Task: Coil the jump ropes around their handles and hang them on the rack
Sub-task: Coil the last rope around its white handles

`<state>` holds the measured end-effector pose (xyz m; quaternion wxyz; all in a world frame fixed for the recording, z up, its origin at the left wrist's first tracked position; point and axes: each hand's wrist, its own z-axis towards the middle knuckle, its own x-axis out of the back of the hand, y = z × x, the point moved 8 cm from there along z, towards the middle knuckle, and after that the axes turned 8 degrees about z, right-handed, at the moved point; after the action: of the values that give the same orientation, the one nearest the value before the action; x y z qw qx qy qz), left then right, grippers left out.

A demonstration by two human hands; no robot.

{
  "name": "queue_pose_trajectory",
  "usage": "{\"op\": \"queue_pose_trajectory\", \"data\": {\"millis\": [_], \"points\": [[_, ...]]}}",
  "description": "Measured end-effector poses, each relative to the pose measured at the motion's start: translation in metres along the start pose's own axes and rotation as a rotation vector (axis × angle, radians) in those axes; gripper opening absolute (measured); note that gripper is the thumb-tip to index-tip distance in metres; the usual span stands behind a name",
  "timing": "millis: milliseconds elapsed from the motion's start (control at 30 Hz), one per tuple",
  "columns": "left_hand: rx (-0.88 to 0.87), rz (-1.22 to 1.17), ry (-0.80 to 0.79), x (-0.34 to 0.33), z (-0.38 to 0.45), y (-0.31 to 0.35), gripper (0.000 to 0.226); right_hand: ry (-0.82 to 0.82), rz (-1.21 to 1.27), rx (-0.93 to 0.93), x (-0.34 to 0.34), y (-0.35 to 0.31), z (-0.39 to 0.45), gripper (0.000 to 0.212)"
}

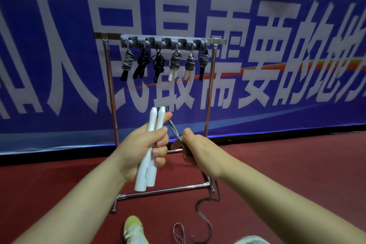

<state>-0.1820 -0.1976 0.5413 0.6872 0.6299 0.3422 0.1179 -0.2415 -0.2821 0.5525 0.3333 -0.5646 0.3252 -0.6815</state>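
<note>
A dark red sports floor (277, 174) runs up to a blue banner printed with large white characters (59, 55), which fills the far wall. In front of it stands a chrome tube rack (111, 93) with a grey hook strip along its top bar (164, 39). Six coiled jump ropes (175, 61) already hang there in a row, some with black handles, two with pale ones, so most of the job looks finished.

The rope in hand is not yet wound. The left hand (146, 144) has its fingers curled round a pair of white plastic handles (151, 144), held side by side and pointing up toward the rack. The right hand (196, 150), just to the right, pinches the thin grey cord (174, 130) where it leaves the handle tips. From that fist the cord drops to the floor and trails in loose loops (204, 218) near a yellow-green shoe (134, 230).

What appears left: wrap the full slack round the handles, secure the end, and find a hook; whether any hook is free is hard to tell from here.
</note>
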Motion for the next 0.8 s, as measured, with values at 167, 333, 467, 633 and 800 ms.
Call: {"op": "queue_pose_trajectory", "data": {"millis": [167, 333, 467, 633, 800], "points": [[-0.007, 0.733, 0.104, 0.013, -0.003, -0.009, 0.039, -0.097, -0.205, -0.027, 0.003, -0.020, -0.021, 0.039], [-0.040, 1.302, 0.033, 0.007, -0.012, -0.011, 0.041, -0.183, -0.398, 0.008, -0.001, -0.031, -0.026, 0.026], [0.053, 1.280, -0.111, 0.004, -0.026, -0.015, 0.029, -0.126, -0.432, 0.082, 0.008, -0.047, -0.020, 0.015], [0.113, 1.056, -0.272, -0.002, -0.042, -0.021, 0.031, -0.141, -0.137, 0.086, 0.013, -0.059, -0.007, 0.019], [0.103, 0.649, -0.462, -0.013, -0.056, -0.030, 0.030, -0.297, 0.379, -0.021, -0.008, -0.046, 0.008, 0.025]]}}
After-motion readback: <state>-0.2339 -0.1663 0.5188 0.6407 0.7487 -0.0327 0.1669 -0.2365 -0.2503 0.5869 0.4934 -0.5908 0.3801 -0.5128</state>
